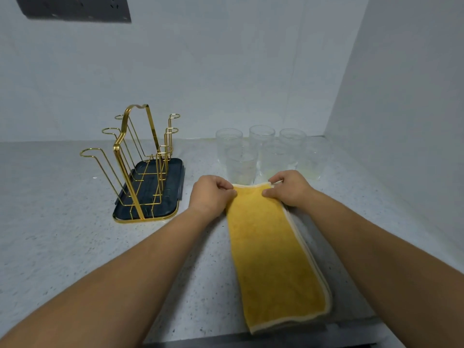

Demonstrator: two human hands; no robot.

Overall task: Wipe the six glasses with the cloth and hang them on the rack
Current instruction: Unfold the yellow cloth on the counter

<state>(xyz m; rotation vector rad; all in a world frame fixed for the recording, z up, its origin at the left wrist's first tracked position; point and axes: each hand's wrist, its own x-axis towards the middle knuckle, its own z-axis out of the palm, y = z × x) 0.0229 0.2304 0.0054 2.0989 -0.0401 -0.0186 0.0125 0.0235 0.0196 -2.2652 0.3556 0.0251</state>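
Observation:
A folded yellow cloth [273, 252] with a pale border lies lengthwise on the speckled counter. My left hand [209, 194] pinches its far left corner and my right hand [288, 188] pinches its far right corner. Several clear glasses [242, 164] stand upright in a cluster just behind my hands, near the corner of the walls. The gold wire rack [140, 156] on its dark tray [175, 187] stands to the left, with its hooks bare.
White walls close the counter at the back and at the right. A dark socket panel [75, 8] is on the back wall, top left. The counter's front edge [263, 341] runs just below the cloth.

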